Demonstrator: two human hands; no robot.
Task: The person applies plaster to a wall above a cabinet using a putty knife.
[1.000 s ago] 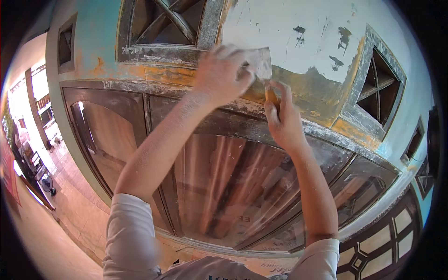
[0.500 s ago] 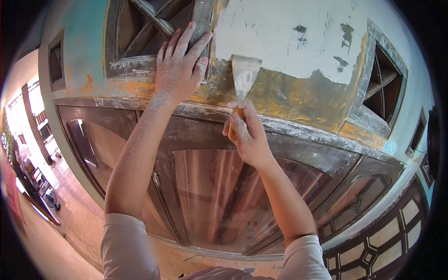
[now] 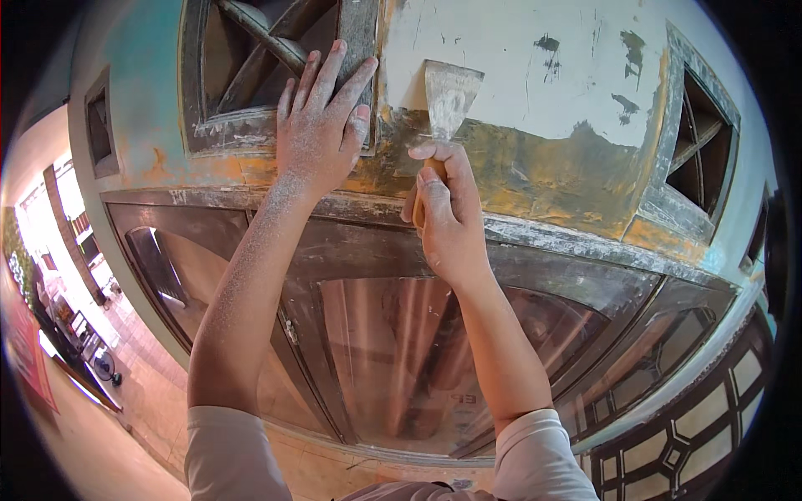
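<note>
My right hand (image 3: pixel 447 213) is closed round the yellowish handle of a paint scraper (image 3: pixel 452 96), its wide metal blade pointing up the wall. The blade lies over the lower edge of the white paint (image 3: pixel 518 58), above a bared strip (image 3: pixel 535 171) of dark and ochre wall. Whether the blade touches the wall I cannot tell. To the left, my left hand (image 3: pixel 317 134), dusted white, rests with its fingers spread on the worn wooden frame (image 3: pixel 357 37) of a vent opening. White dust also covers my left forearm.
Below the wall runs a scuffed wooden ledge (image 3: pixel 568 242) above dark-framed glass panels (image 3: pixel 384 334). A second vent with crossed bars (image 3: pixel 697 142) is at the right. Far left, a tiled floor (image 3: pixel 146 367) leads past a small fan (image 3: pixel 104 365) toward bright daylight.
My right hand has pushed the scraper upward and slightly right, so its blade now overlaps more of the white paint. The left hand stays on the frame. The view has shifted slightly.
</note>
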